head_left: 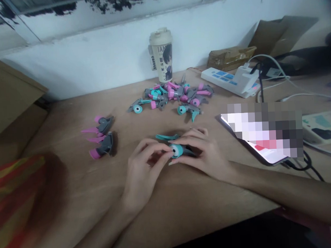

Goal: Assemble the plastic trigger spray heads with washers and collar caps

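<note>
A grey trigger spray head with a teal collar is held low over the wooden table, its collar facing left. Wrapped around its grey body is my right hand, thumb below and fingers above. My left hand pinches thumb and forefinger together at the collar's open end, by its white face with a dark centre; whatever sits between those fingertips is too small to make out. A teal trigger lever shows just behind the fingers. To the left lie two grey spray heads with pink collars and levers, one behind the other.
Behind my hands is a pile of pink and teal spray heads, with a lidded coffee cup against the wall. At right are a lit phone, a power strip and cables. Cardboard stands at left.
</note>
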`<state>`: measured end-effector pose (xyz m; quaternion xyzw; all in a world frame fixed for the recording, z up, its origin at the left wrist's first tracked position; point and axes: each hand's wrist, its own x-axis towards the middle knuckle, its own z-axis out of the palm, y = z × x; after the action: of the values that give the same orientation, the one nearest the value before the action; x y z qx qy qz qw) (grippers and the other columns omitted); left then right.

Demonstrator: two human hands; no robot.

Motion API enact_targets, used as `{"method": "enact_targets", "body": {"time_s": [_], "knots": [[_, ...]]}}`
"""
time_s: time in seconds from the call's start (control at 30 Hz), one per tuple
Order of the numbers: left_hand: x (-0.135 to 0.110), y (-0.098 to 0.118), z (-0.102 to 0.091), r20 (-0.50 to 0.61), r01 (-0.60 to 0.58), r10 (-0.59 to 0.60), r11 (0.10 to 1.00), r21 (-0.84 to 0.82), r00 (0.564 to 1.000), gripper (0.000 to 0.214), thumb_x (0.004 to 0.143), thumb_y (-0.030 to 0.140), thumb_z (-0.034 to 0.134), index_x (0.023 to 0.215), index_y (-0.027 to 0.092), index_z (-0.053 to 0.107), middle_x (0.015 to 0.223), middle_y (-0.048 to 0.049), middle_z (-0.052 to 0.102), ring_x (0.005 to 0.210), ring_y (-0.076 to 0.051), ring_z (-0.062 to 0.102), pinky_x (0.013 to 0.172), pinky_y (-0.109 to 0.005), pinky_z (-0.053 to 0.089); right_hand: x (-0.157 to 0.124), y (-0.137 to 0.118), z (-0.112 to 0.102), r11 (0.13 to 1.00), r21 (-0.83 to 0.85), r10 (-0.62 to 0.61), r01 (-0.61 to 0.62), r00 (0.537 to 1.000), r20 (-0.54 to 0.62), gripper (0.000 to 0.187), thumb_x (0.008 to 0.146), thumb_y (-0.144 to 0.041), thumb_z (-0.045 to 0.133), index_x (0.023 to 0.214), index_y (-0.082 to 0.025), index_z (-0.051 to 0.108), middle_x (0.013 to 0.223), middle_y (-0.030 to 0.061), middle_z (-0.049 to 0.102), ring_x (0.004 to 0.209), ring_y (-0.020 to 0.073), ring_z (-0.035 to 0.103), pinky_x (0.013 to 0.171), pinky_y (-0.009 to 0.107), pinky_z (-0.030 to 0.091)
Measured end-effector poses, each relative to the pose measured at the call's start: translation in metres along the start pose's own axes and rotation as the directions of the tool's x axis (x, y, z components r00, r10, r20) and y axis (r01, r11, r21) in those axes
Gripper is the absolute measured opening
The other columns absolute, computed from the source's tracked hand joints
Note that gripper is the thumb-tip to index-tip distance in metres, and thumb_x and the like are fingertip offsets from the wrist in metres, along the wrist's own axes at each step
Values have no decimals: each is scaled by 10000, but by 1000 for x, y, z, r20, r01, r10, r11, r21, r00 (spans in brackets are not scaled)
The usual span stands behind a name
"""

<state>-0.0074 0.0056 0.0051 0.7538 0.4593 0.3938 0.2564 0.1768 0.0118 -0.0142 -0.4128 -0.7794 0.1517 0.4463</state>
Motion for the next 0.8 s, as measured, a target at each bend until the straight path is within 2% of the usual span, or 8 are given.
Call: {"method": "enact_targets", "body": {"time_s": [0.4, 0.67, 0.8], "knots": [[2, 4, 0, 15, 12, -12, 1000, 5, 1000, 103, 780, 186, 668, 850, 262, 666, 872, 47, 603, 758, -76, 604, 641, -164, 488, 0, -4, 0, 998, -23, -58, 58, 998, -11, 337, 694, -397, 718, 968, -210, 663, 838, 0, 669, 846, 143, 594, 927, 376, 300], [0, 3, -2, 82, 101, -105, 993, 55, 991, 12, 782, 232, 651, 793, 235, 648, 798, 41, 620, 678, -94, 600, 603, -199, 469, -3, -3, 0, 994, -71, -86, 84, 996, -13, 326, 710, -388, 714, 989, -229, 656, 847, -20, 674, 868, 140, 595, 967, 379, 243], [-1, 4, -2, 109, 137, -150, 983, 124, 983, 37, 780, 254, 637, 763, 222, 643, 731, 36, 622, 622, -97, 573, 556, -202, 439, -4, -4, 0, 990, -96, -107, 105, 994, -20, 309, 727, -383, 701, 988, -222, 655, 852, -13, 671, 860, 139, 595, 968, 378, 236]]}}
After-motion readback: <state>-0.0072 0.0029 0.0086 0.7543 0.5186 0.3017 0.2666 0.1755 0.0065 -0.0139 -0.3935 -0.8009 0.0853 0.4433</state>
